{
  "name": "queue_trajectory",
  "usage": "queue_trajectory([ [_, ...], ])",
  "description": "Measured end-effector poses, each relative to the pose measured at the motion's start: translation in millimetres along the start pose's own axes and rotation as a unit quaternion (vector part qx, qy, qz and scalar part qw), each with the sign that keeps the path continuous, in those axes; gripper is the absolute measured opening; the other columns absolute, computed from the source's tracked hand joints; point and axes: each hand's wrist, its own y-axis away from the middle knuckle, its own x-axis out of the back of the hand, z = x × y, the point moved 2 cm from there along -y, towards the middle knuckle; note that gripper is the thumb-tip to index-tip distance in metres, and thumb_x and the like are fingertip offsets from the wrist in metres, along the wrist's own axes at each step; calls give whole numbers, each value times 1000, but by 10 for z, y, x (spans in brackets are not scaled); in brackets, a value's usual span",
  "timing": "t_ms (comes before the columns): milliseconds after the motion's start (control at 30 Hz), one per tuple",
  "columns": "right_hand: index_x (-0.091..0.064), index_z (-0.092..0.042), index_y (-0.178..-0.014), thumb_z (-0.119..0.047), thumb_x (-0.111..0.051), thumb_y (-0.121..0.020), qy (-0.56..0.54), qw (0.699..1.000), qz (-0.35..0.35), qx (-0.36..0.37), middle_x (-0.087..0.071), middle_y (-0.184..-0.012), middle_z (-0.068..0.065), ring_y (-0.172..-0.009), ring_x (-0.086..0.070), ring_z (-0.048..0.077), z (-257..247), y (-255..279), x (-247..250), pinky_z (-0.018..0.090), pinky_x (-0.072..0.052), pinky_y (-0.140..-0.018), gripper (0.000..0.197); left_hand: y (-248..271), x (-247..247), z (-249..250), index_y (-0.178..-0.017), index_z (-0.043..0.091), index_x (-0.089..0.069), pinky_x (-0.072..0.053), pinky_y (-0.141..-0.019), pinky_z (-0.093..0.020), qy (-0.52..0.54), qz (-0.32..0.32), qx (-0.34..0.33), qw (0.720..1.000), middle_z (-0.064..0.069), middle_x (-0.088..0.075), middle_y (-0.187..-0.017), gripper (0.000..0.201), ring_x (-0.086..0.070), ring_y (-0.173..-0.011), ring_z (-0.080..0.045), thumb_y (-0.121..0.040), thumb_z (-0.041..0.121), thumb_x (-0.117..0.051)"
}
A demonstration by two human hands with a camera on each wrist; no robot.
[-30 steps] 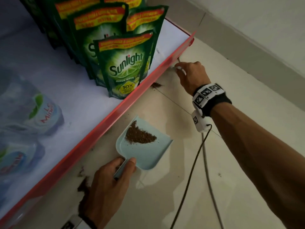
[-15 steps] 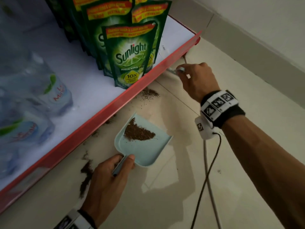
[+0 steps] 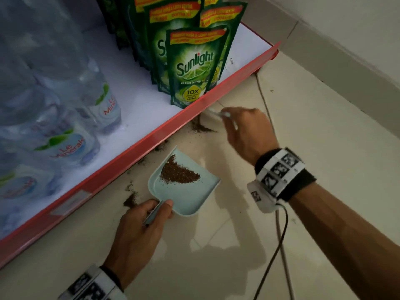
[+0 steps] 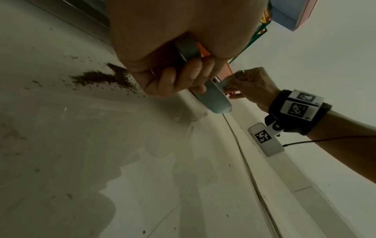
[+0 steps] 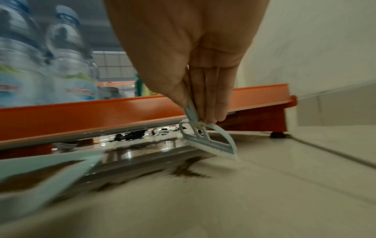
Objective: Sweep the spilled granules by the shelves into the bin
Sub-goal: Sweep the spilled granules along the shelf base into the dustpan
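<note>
My left hand grips the handle of a pale blue dustpan, which lies on the floor tiles with a heap of brown granules in it. My right hand pinches the handle of a small pale blue brush, its white bristles on the floor by the red shelf edge. A streak of granules lies just left of the brush. More brown granules lie left of the dustpan handle, also seen as a patch of granules in the left wrist view.
Green Sunlight pouches and water bottles stand on the low shelf. Dark cables run across the tiles from my right wrist. The wall skirting closes the right side. No bin is in view.
My right hand with the brush has come toward me along the shelf edge, dragging granules out from under it. The dustpan and my left hand stay about where they were.
</note>
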Motion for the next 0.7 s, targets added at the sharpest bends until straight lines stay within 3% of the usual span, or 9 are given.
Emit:
queue_trajectory([
  [100, -70, -13, -108, -20, -43, -98, 51, 994, 27, -97, -70, -95, 23, -84, -64, 44, 358, -303, 0, 43, -52, -73, 29, 41, 34, -32, -67, 18, -67, -34, -50, -26, -1, 1, 6, 1000, 10, -45, -40, 37, -38, -38, -1, -87, 48, -58],
  [200, -70, -15, -117, -18, -47, -97, 34, 992, -16, -122, -70, -110, 22, -100, -62, 45, 562, -536, -89, 43, -51, -87, 31, 71, 38, -61, -68, 18, -68, -34, -50, -26, -5, 3, 13, 1000, 12, -46, -40, 34, -40, -39, 0, -90, 41, -60],
  [300, -70, -16, -120, -19, -48, -97, -3, 995, -34, -91, -71, -115, 17, -106, -62, 40, 501, -566, -171, 41, -49, -91, 32, 93, 15, -56, -69, 17, -68, -33, -49, -22, 5, 3, 17, 1000, 15, -48, -39, 33, -42, -38, 2, -91, 40, -59],
  [567, -71, -14, -118, -17, -52, -99, -88, 982, -99, 135, -76, -105, 4, -82, -72, 25, -93, -161, -120, 35, -58, -77, 27, 126, 42, -75, -72, 16, -67, -33, -50, -21, 9, 6, 18, 1000, 14, -46, -39, 33, -40, -38, 1, -93, 39, -58],
  [633, -72, -13, -116, -19, -50, -100, -85, 984, -74, 141, -76, -106, 4, -83, -73, 24, -38, -125, 3, 36, -58, -78, 28, 131, 51, -70, -72, 16, -67, -32, -49, -20, 5, 2, 18, 1000, 15, -46, -38, 32, -41, -37, 2, -93, 39, -57],
  [700, -72, -13, -114, -20, -47, -100, -71, 992, -14, 99, -75, -108, 5, -87, -73, 26, 132, -175, 120, 35, -57, -81, 30, 125, 53, -78, -72, 17, -67, -32, -49, -20, 6, 2, 20, 1000, 15, -46, -38, 32, -42, -37, 2, -94, 38, -58],
])
